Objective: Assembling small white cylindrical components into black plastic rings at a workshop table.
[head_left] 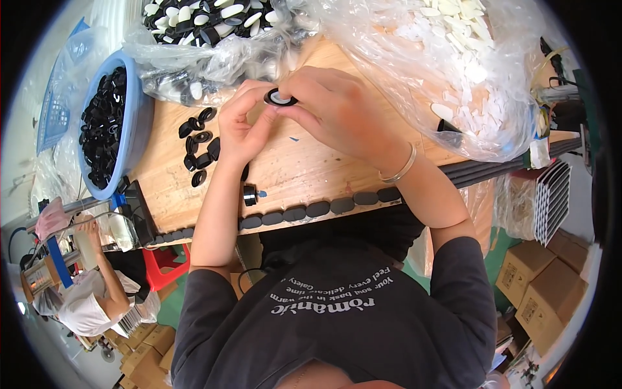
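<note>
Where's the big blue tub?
In the head view, the blue tub is on the left, at the wooden table's left end, with small black pieces between it and the left hand.

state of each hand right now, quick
Left hand: closed in a pinch, holding the small black-rimmed oval piece.
Right hand: closed, holding the same piece from its right.

Illumination: bright and diffuse across the wooden tabletop [311, 155], with soft-edged shadows. Glare: specular highlights on the clear plastic bag [259, 65]; white pieces [479, 117] at upper right approach overexposure. Distortion: fisheye curvature bends the tabletop's front edge and stretches objects near the rim, which fades to black at the corners. Sharpness: the right hand [343, 113] is slightly soft; the co-worker [91, 298] at lower left lacks fine detail
</note>
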{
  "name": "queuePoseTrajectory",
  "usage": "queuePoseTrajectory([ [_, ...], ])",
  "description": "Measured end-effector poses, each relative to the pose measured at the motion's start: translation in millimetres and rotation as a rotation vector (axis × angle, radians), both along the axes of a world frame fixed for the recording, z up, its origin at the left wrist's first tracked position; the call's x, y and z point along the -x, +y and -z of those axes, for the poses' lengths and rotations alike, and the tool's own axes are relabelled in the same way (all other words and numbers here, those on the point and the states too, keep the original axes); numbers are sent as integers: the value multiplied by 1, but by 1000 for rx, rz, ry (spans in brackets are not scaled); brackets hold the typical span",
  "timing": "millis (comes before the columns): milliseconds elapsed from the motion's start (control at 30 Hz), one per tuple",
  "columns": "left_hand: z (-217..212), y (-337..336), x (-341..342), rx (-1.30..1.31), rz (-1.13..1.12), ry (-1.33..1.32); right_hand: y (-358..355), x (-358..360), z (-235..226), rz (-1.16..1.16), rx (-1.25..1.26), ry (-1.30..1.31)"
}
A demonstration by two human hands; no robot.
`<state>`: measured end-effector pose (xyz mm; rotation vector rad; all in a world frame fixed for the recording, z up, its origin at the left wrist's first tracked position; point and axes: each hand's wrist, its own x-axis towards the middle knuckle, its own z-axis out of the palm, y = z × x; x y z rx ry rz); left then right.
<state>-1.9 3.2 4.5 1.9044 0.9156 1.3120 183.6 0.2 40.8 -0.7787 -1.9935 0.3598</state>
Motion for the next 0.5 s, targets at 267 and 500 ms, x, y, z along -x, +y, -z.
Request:
queuePoseTrajectory([
  [267,-3,-1,2,-17,-8,14,-2,0,-1,25,-70,-85],
  [500,-5,-4,-3,38,-39,2,-2,2,2,61,-79,-28],
])
